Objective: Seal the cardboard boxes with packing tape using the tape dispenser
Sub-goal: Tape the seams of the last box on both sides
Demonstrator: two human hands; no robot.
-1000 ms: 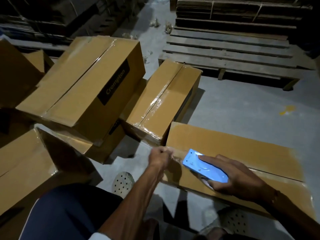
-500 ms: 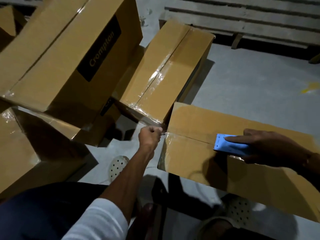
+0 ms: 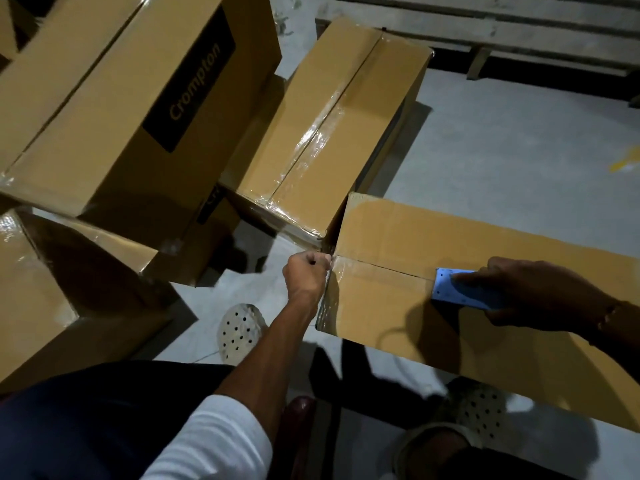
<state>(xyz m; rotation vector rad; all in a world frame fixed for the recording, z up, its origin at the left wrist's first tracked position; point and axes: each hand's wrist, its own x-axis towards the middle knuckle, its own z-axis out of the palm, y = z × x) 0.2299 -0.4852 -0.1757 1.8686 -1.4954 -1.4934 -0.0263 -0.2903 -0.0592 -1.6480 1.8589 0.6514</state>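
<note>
A long cardboard box (image 3: 433, 230) lies across my lap area at the right, its two top flaps meeting in a seam. My right hand (image 3: 540, 292) grips a blue tape dispenser (image 3: 460, 289) pressed onto that seam. Clear tape (image 3: 360, 270) runs from the dispenser leftward along the seam to the box's left end. There my left hand (image 3: 306, 271) is closed in a fist, pinching the tape end at the corner and down the end face.
Taped boxes crowd the left: a large one marked Crompton (image 3: 138, 109), one behind the seam end (image 3: 332, 133), another at lower left (image 3: 38, 299). A wooden pallet (image 3: 485, 26) lies at the top. My perforated shoes (image 3: 239, 332) stand on the grey floor.
The dispenser and my right hand have slid rightward along the seam, laying tape behind them. My left hand has stayed at the box's left end holding the tape. The view has tilted down.
</note>
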